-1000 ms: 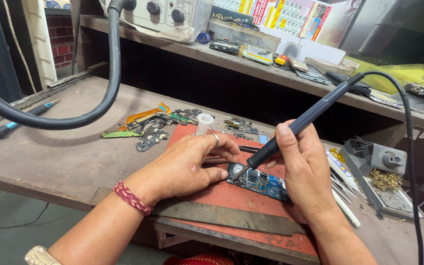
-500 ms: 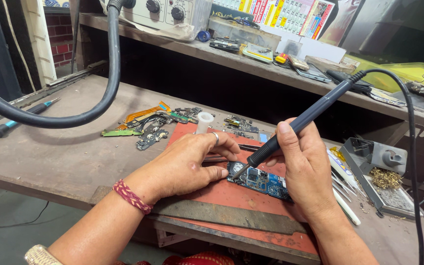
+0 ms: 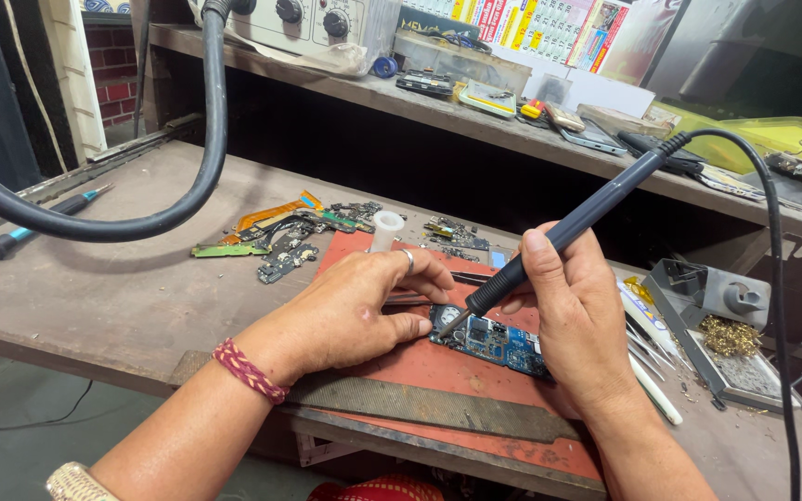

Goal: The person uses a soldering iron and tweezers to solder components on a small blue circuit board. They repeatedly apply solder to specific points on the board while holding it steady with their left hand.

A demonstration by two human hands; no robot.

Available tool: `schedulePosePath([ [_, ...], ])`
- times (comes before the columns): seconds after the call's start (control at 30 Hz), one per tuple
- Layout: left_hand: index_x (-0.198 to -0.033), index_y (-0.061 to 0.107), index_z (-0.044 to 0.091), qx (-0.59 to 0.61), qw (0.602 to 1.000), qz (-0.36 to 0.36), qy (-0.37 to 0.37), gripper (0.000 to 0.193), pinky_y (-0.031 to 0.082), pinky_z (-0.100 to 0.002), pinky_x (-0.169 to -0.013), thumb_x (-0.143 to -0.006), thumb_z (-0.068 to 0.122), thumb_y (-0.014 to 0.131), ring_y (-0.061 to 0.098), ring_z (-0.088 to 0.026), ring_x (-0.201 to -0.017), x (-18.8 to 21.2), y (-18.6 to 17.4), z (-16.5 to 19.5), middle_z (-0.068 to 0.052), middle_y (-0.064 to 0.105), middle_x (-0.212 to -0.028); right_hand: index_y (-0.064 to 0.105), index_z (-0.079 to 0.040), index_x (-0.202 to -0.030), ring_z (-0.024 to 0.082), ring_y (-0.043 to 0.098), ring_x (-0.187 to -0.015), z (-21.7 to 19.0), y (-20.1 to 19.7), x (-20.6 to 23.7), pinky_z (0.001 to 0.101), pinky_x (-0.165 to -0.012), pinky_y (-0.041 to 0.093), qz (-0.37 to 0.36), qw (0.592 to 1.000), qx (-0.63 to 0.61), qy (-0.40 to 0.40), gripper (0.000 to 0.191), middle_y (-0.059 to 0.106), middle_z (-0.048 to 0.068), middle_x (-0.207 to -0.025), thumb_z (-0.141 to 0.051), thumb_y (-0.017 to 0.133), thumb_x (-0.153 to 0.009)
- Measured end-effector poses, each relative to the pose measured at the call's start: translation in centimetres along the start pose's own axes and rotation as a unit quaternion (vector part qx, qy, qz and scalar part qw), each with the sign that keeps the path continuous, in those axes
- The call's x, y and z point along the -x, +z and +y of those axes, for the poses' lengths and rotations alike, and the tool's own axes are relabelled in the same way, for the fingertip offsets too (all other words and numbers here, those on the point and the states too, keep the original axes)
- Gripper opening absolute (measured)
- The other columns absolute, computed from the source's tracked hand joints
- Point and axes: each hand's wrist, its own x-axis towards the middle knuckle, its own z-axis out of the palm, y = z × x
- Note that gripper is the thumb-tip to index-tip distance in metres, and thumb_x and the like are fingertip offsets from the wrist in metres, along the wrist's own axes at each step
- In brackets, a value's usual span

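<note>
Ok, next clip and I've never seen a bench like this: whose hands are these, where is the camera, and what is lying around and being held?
No machine here: a person works with two bare hands, and the one camera sits on their head, looking down at the bench. The right hand holds a dark pen-shaped soldering iron by its grip, its cable running off to the right, its tip at a small blue circuit board. The left hand, with a ring and a red woven wristband, presses down beside that board and seems to hold thin metal tweezers. The board lies on a red mat on the wooden bench. Nearby lie loose board parts and flex strips, a thick black hose, a screwdriver and a metal iron stand.
</note>
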Motion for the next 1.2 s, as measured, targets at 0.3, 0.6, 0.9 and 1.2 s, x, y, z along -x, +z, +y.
schedulePosePath([
  [0.3,-0.117,0.067,0.006,0.002,1.0,0.006,-0.02,0.041,0.057,-0.029,-0.099,-0.077,0.0,0.074,0.074,-0.016,-0.112,0.02,0.17,-0.16,-0.007,0.078,-0.113,0.053,-0.006,-0.106,0.013,0.07,-0.07,0.06,-0.18,-0.03,0.0259,-0.062,0.057,0.005,1.0,0.008,-0.001,0.026,0.065,0.005,-0.08,-0.032,0.049,-0.105],
  [0.6,-0.117,0.067,0.006,0.024,0.999,0.0,-0.022,0.04,0.057,-0.029,-0.099,-0.078,0.0,0.074,0.074,-0.016,-0.113,0.01,0.17,0.0,-0.007,0.077,-0.114,0.054,-0.006,-0.107,0.012,0.068,-0.07,0.11,-0.06,0.22,0.0257,-0.062,0.057,0.001,1.0,-0.004,0.006,0.026,0.063,0.004,-0.081,-0.031,0.05,-0.105],
  [0.9,-0.116,0.067,0.007,-0.006,1.0,0.0,-0.02,0.04,0.057,-0.029,-0.098,-0.077,0.001,0.075,0.075,-0.016,-0.111,0.07,-0.03,0.32,-0.006,0.078,-0.111,0.053,-0.006,-0.106,0.012,0.069,-0.072,0.13,-0.12,0.07,0.0256,-0.062,0.057,0.001,1.0,0.001,-0.013,0.025,0.063,0.004,-0.082,-0.031,0.049,-0.107],
  [1.2,-0.117,0.067,0.006,0.008,1.0,-0.003,-0.008,0.041,0.056,-0.03,-0.101,-0.077,0.0,0.074,0.074,-0.017,-0.113,-0.08,0.07,-0.06,-0.008,0.077,-0.113,0.054,-0.006,-0.106,0.012,0.068,-0.07,0.21,-0.13,0.0,0.0259,-0.062,0.057,0.002,1.0,0.009,-0.007,0.025,0.063,0.004,-0.079,-0.031,0.049,-0.106],
])
